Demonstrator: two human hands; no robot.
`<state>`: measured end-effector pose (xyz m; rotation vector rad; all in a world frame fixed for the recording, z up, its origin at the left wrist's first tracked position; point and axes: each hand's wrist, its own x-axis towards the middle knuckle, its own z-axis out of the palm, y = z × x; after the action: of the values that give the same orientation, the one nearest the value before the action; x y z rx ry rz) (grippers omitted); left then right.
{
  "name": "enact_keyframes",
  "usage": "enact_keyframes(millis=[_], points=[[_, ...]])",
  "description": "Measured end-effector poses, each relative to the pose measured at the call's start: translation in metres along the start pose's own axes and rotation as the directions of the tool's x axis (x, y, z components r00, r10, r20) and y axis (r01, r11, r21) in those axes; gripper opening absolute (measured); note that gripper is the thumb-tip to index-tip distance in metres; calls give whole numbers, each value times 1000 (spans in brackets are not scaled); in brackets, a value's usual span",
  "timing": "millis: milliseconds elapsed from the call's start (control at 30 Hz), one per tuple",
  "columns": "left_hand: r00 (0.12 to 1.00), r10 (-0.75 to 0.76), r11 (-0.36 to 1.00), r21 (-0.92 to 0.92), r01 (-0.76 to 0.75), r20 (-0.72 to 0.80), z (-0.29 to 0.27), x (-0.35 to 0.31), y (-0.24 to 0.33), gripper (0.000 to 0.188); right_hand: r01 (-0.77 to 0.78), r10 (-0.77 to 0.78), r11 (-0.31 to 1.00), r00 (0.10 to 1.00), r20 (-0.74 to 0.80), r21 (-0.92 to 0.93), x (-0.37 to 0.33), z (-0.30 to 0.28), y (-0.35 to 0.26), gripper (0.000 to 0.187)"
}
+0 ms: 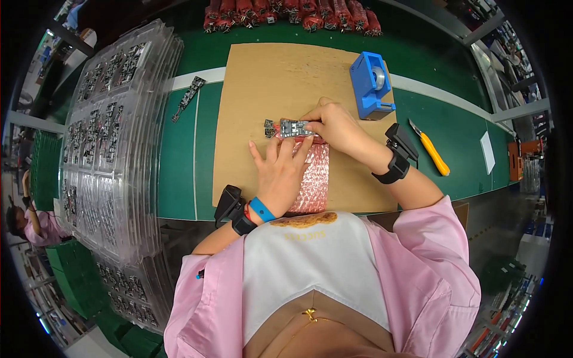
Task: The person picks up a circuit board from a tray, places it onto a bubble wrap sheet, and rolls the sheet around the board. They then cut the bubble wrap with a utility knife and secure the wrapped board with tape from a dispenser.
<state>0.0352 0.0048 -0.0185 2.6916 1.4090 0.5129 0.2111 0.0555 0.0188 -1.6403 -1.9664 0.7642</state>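
A small circuit board (293,127) with dark parts and a silvery middle lies crosswise on the far end of a strip of pink bubble wrap (315,179). My right hand (337,126) pinches the board's right end between thumb and fingers. Stretched out and apart, the fingers of my left hand (278,172) rest on the wrap, their tips at the board's near edge. The wrap runs from the board toward my body, partly covered by my left hand. Beneath both is a brown cardboard sheet (250,77).
A blue tape dispenser (365,89) stands at the cardboard's right, with a yellow-handled knife (434,154) beyond. Another circuit board (189,98) lies on the green table (179,152), beside stacked clear trays (113,197) of boards. Red wrapped bundles (313,19) line the back.
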Motion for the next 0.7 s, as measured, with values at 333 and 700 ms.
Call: enact_keyframes(millis=[333,700], points=[[994,108,816,-569,-101,-22,-25,40,-50,33,-61,61,998,998,-14,-3,-2,11,8,19],[897,271,922,-364,-136,349,-21,88,-52,38,40,-34,996,995,-91,75,-22,18,26,32]])
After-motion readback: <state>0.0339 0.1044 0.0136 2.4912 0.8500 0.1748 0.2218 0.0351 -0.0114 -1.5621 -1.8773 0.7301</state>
